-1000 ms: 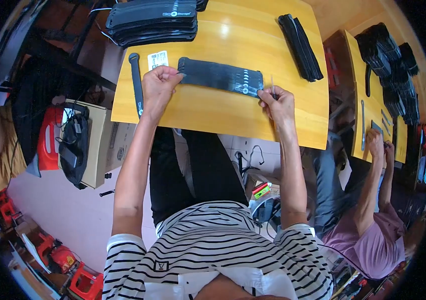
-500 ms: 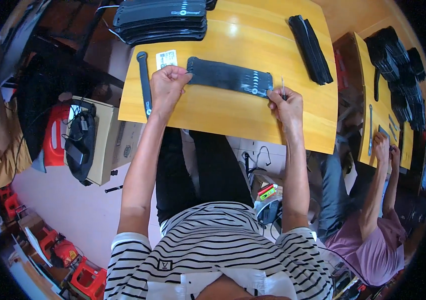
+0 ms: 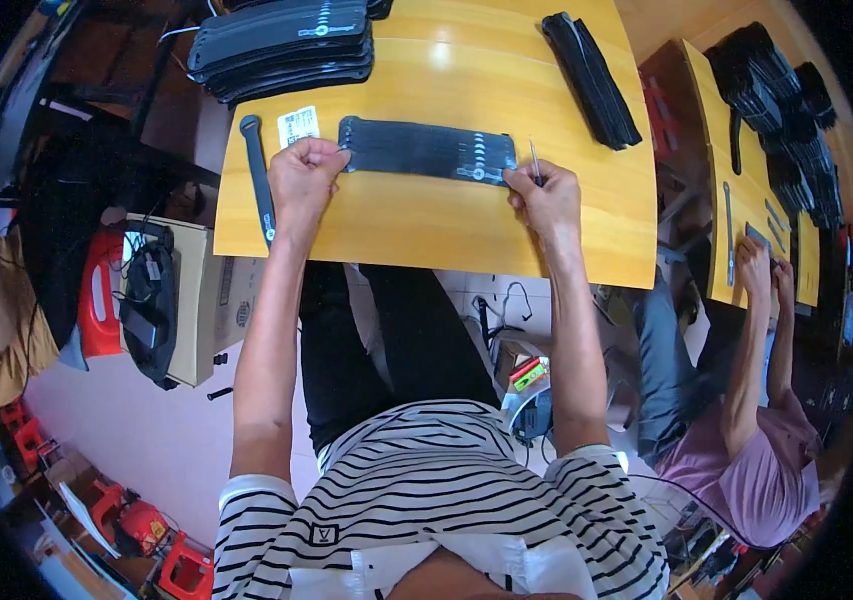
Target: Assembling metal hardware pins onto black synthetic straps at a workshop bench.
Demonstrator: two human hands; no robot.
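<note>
A long flat black strap-like piece (image 3: 416, 148) with pale markings lies across the yellow wooden table (image 3: 426, 225). My left hand (image 3: 301, 175) pinches its left end. At the strap's right end, my right hand (image 3: 543, 198) holds it down and also grips a thin metal pin-like tool (image 3: 534, 160) that points away from me. Both forearms reach up from my striped shirt.
A stack of similar black pieces (image 3: 286, 45) sits at the table's far left, another pile (image 3: 591, 65) at the far right. A narrow black strip (image 3: 259, 180) and a white label (image 3: 298, 126) lie by my left hand. A person in purple (image 3: 746, 450) works at the neighbouring table.
The view has shifted slightly; both hands stay on the ends of the black piece, which now lies a little straighter across the table.
</note>
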